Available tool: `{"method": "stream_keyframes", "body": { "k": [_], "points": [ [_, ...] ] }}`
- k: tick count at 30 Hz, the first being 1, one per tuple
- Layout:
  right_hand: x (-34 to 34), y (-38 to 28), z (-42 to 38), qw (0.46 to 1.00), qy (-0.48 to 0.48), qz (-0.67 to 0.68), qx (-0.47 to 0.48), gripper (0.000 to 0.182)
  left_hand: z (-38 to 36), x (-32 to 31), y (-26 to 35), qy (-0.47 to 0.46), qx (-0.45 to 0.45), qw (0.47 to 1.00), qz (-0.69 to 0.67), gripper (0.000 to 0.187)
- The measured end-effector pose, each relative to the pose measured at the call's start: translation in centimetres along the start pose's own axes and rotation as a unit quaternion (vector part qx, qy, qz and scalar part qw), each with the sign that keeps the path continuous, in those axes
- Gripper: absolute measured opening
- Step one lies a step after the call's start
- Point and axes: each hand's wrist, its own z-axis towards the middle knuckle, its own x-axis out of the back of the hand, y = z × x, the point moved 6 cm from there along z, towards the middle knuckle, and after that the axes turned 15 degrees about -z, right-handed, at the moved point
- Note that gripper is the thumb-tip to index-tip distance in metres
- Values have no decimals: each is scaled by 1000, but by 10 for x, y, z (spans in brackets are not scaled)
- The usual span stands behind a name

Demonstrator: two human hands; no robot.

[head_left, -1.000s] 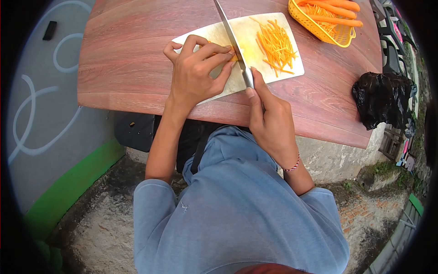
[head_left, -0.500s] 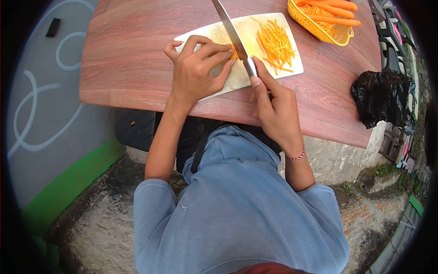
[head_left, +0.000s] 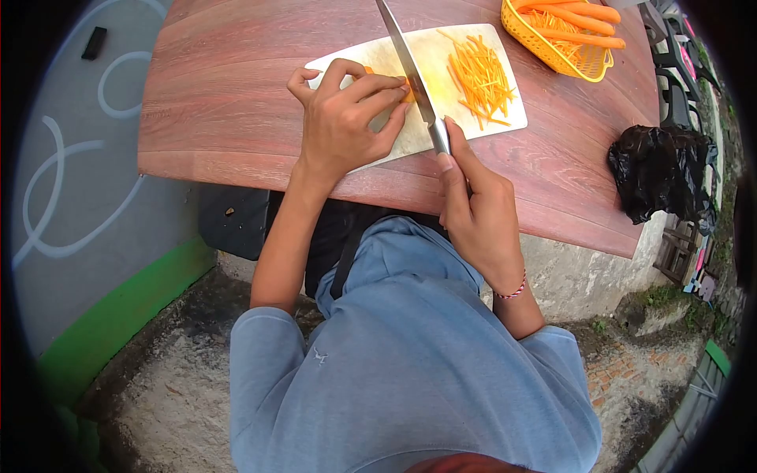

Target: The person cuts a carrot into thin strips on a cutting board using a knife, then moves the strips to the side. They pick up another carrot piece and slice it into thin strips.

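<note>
My left hand [head_left: 347,114] presses a piece of carrot [head_left: 409,94] onto the white cutting board [head_left: 386,147], fingers bent over it so that most of the piece is hidden. Around the metal handle of a kitchen knife [head_left: 415,72] my right hand [head_left: 478,193] is closed, thumb and forefinger near the blade's base. The blade points away from me and lies just right of the left fingertips, beside the carrot piece. A pile of thin carrot strips [head_left: 482,80] rests on the board's right part.
At the far right of the wooden table [head_left: 229,94] stands a yellow basket [head_left: 544,49] with whole peeled carrots [head_left: 579,17] and more strips. A black plastic bag [head_left: 658,173] sits at the table's right edge. A grey wall [head_left: 71,205] is on the left.
My right hand and the knife have shifted slightly toward me and to the right. My left hand keeps its hold on the carrot piece.
</note>
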Motion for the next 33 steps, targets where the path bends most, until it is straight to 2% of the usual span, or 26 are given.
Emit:
{"method": "stream_keyframes", "body": {
  "k": [7,17,20,22,25,33],
  "points": [
    [-6,-7,4,997,42,-48,41,43,2,0,0,-9,13,1000,-11,10],
    [-13,-2,46,997,54,-12,49,41,-1,1,0,-4,10,1000,-10,10],
    [-8,7,44,997,43,44,37,40,0,2,0,1,10,1000,-7,9],
    [-3,7,32,997,-15,58,-39,41,0,2,0,2,15,1000,-9,9],
    [0,4,19,999,10,33,8,43,0,1,0,0,10,1000,-10,9],
    [-1,2,5,1000,-7,25,-16,43,-2,1,0,5,4,1000,-6,8]
  ]
}}
